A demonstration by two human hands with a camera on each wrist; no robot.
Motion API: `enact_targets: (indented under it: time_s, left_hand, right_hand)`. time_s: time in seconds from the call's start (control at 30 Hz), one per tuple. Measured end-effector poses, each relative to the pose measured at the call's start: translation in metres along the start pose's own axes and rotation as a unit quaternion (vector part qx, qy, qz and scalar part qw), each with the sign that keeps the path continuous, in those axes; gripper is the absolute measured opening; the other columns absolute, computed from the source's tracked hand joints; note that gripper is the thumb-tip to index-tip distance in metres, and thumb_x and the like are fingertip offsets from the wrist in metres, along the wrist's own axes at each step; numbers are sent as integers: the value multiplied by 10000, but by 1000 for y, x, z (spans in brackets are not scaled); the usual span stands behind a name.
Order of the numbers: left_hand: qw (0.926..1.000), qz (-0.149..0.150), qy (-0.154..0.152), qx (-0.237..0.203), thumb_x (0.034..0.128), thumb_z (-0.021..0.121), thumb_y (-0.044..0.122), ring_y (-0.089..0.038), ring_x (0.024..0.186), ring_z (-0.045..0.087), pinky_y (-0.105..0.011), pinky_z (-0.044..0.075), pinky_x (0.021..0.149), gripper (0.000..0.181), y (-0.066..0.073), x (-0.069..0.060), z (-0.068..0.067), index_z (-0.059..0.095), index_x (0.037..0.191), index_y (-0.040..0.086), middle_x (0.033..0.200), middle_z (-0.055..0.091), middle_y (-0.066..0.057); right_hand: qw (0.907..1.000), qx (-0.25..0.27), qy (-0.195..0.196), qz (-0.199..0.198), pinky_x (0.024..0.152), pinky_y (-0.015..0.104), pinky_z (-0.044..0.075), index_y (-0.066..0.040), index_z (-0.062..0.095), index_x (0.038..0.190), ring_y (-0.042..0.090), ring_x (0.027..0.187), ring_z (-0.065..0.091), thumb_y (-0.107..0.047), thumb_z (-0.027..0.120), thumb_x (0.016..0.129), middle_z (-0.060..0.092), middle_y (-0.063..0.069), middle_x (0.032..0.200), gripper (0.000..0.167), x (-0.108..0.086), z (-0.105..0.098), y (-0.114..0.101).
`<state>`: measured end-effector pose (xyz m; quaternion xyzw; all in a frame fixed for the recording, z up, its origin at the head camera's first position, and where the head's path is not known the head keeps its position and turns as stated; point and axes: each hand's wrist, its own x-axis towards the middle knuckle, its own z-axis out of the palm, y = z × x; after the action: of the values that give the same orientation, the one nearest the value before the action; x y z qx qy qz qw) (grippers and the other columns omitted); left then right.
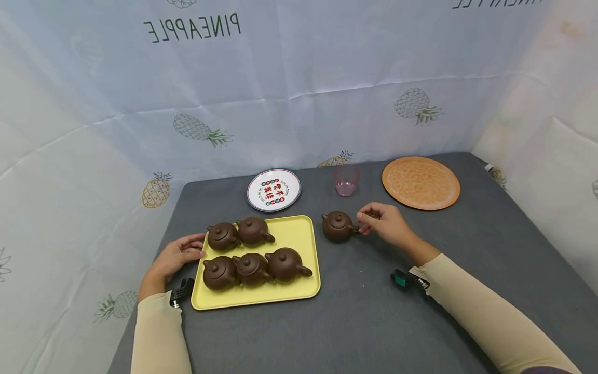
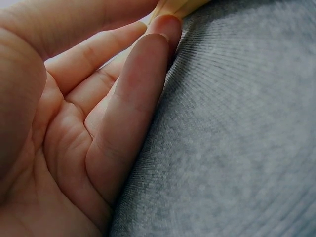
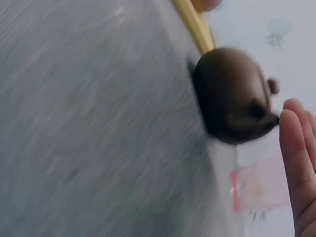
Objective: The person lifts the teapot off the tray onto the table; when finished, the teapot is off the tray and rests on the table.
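Observation:
A yellow tray (image 1: 291, 291) bears several small brown teapots in two rows, three in the near row (image 1: 252, 269) and two in the far row (image 1: 253, 231). The fingertips of my left hand (image 1: 175, 259) touch the tray's left edge; in the left wrist view, the extended fingers (image 2: 133, 89) reach the yellow rim (image 2: 185, 6). One more brown teapot (image 1: 337, 227) stands on the grey table right of the tray, its handle turned to the right. My right hand (image 1: 385, 223) is at that handle. In the right wrist view its fingers (image 3: 298, 158) look straight, close beside the teapot (image 3: 232, 96).
Behind the tray lies a white plate (image 1: 274, 190) with red characters. A pinkish clear cup (image 1: 347, 182) stands near the back edge, and a round orange-brown mat (image 1: 420, 183) lies at the back right. Pineapple-print cloth (image 1: 299, 124) hangs behind the table (image 1: 355, 322).

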<state>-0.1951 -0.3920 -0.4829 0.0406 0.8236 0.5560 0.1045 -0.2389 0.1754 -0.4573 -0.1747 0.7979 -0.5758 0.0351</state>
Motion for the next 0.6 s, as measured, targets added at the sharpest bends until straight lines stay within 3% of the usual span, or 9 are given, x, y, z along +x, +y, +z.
enact_targets:
  time_s: [0.37,0.6]
  left_hand:
    - [9999,-28,-6,-131,892,687,-4,-56,869,634,-200,496,746,602,-2,5,2,398,1406,-121,1113,600,-152]
    - [9997,21,-17,-254,881,666,-65,-71,836,643,-201,501,720,581,11,-2,4,382,1374,-183,1046,625,-87]
  right_hand:
    - [9973,346,-451,-467,623,369,562,55,665,990,254,678,683,-164,652,955,685,161,812,222,2,47,-17]
    - [9940,459,-936,-336,632,380,555,60,661,1003,269,694,681,-103,638,956,665,225,862,172,-10,81,-18]
